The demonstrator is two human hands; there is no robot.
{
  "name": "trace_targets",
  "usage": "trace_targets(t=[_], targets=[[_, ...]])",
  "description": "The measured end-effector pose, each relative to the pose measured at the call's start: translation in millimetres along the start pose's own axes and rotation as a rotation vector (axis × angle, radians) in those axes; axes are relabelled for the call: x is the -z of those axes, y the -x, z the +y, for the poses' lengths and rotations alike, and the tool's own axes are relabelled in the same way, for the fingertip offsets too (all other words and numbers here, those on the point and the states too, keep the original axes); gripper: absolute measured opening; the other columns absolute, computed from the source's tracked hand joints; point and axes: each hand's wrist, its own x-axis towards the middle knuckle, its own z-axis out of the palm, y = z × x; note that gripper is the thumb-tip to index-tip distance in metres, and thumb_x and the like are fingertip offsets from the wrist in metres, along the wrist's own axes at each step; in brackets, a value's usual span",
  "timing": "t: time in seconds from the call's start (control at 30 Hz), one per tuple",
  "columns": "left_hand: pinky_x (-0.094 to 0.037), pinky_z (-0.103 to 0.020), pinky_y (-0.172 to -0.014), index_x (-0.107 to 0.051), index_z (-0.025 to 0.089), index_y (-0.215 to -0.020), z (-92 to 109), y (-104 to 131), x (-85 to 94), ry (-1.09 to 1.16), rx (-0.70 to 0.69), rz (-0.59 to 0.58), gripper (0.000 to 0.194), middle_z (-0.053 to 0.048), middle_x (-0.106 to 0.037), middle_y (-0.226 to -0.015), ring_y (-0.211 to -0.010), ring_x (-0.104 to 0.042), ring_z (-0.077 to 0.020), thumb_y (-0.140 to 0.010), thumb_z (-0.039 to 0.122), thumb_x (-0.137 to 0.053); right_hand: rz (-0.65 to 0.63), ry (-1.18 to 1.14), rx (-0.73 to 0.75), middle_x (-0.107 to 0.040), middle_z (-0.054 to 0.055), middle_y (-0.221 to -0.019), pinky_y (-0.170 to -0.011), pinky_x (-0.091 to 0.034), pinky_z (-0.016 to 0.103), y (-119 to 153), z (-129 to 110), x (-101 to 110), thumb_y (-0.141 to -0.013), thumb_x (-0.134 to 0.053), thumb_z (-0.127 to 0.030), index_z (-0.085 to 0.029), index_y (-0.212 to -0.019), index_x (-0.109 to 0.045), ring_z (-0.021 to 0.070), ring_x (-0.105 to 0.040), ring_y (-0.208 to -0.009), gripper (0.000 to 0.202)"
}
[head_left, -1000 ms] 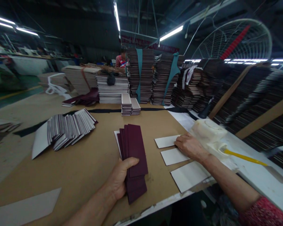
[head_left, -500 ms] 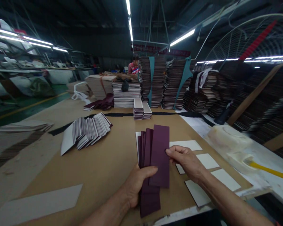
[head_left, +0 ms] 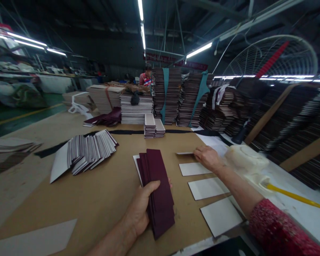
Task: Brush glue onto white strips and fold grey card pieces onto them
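Observation:
A bundle of dark purple boards (head_left: 160, 192) is gripped in my left hand (head_left: 142, 206), its thumb across the top board; a white-faced piece shows at the bundle's left edge. My right hand (head_left: 206, 156) is out to the right, fingers pinched on the end of a thin board (head_left: 185, 153) just above the brown table surface. Nearer to me, white boards lie face up in a column: one (head_left: 194, 169) just below my right hand, another (head_left: 208, 188) under my forearm, and a larger-looking one (head_left: 221, 216) near the table's front edge.
Fanned white-and-purple boards (head_left: 88, 151) lie at left. Two small stacks (head_left: 154, 127) stand at the centre back, before tall tied stacks (head_left: 166, 96). A pale plastic container (head_left: 246, 160) with a yellow stick is right. A fan and a seated person (head_left: 146, 76) are beyond.
My right hand has moved from the purple bundle to the right and away from me, taking a board with it. The view has shifted slightly, and the bundle in my left hand is tilted more.

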Motion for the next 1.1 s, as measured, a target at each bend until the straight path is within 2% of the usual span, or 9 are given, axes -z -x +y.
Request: trace_targets(t=[0.17, 0.3, 0.47, 0.63, 0.77, 0.9, 1.0, 1.07, 1.1], targets=[[-0.064, -0.041, -0.061, -0.072, 0.007, -0.104, -3, 0, 2.0, -0.016, -0.041, 0.109, 0.027, -0.015, -0.078, -0.088, -0.066, -0.073, -0.0264, -0.08, 0.02, -0.073, -0.177, 0.086, 0.094, -0.069, 0.005, -0.1, -0.096, -0.05, 0.045, 8, -4, -12, -0.098, -0.063, -0.033, -0.016, -0.093, -0.068, 0.0209, -0.065, -0.1, 0.018], [-0.063, -0.041, -0.056, -0.072, 0.01, -0.099, -1, 1, -1.0, -0.03, -0.038, 0.149, 0.022, -0.012, -0.078, -0.078, -0.06, -0.072, -0.0256, -0.078, 0.017, -0.074, -0.189, 0.02, 0.068, -0.068, 0.007, -0.115, -0.101, -0.048, 0.048, 5, 4, -12, -0.1, -0.059, -0.037, -0.017, -0.108, -0.068, 0.0227, -0.063, -0.109, 0.023], [-0.063, -0.038, -0.057, -0.072, 0.011, -0.102, 1, 1, -0.6, -0.044, -0.013, 0.125, 0.029, -0.012, -0.078, -0.077, -0.058, -0.073, -0.0247, -0.074, 0.017, -0.076, -0.184, -0.109, -0.039, -0.053, 0.012, -0.146, -0.111, -0.039, 0.055, -6, 12, -31, -0.103, -0.053, -0.043, -0.021, -0.138, -0.055, 0.0288, -0.051, -0.132, 0.041], [-0.064, -0.038, -0.063, -0.072, 0.011, -0.102, 4, 2, 0.1, -0.043, -0.018, 0.128, 0.034, -0.013, -0.079, -0.081, -0.061, -0.074, -0.0246, -0.07, 0.016, -0.079, -0.282, -0.208, -0.103, -0.037, 0.012, -0.159, -0.118, -0.021, 0.064, 2, 8, -50, -0.102, -0.051, -0.05, -0.024, -0.15, -0.044, 0.0343, -0.033, -0.146, 0.055], [-0.064, -0.037, -0.065, -0.073, 0.011, -0.102, 4, 2, -1.0, -0.054, -0.039, 0.124, 0.037, -0.013, -0.079, -0.083, -0.067, -0.075, -0.0258, -0.066, 0.015, -0.082, -0.312, -0.293, -0.118, -0.034, 0.011, -0.161, -0.12, -0.013, 0.064, 14, 6, -47, -0.101, -0.05, -0.053, -0.024, -0.151, -0.042, 0.0339, -0.027, -0.149, 0.058], [-0.063, -0.035, -0.059, -0.073, 0.011, -0.098, 2, 2, -1.8, -0.07, -0.072, 0.12, 0.035, -0.012, -0.079, -0.082, -0.065, -0.074, -0.0251, -0.065, 0.013, -0.081, -0.254, -0.418, -0.146, -0.036, 0.014, -0.16, -0.12, -0.01, 0.064, 16, -4, -32, -0.099, -0.052, -0.052, -0.021, -0.147, -0.048, 0.0349, -0.025, -0.149, 0.057], [-0.063, -0.037, -0.059, -0.073, 0.011, -0.103, 1, 5, -3.0, -0.067, -0.098, 0.084, 0.041, -0.011, -0.079, -0.082, -0.065, -0.073, -0.025, -0.063, 0.012, -0.08, -0.16, -0.576, -0.153, -0.043, 0.016, -0.155, -0.12, -0.018, 0.057, 12, -32, -17, -0.098, -0.05, -0.053, -0.018, -0.139, -0.057, 0.0338, -0.03, -0.146, 0.055], [-0.063, -0.039, -0.06, -0.073, 0.011, -0.105, 0, 6, -4.2, -0.068, -0.114, 0.052, 0.045, -0.011, -0.079, -0.083, -0.066, -0.073, -0.0253, -0.061, 0.013, -0.081, -0.142, -0.725, -0.142, -0.06, 0.012, -0.14, -0.112, -0.036, 0.049, 12, -61, -8, -0.099, -0.046, -0.056, -0.021, -0.13, -0.064, 0.0294, -0.05, -0.132, 0.051], [-0.063, -0.039, -0.061, -0.073, 0.011, -0.105, 0, 7, -4.9, -0.071, -0.122, 0.039, 0.046, -0.011, -0.079, -0.084, -0.067, -0.073, -0.0254, -0.06, 0.014, -0.081, -0.153, -0.801, -0.137, -0.068, 0.009, -0.127, -0.102, -0.046, 0.044, 15, -77, -6, -0.099, -0.045, -0.058, -0.023, -0.124, -0.067, 0.0265, -0.06, -0.118, 0.049]])
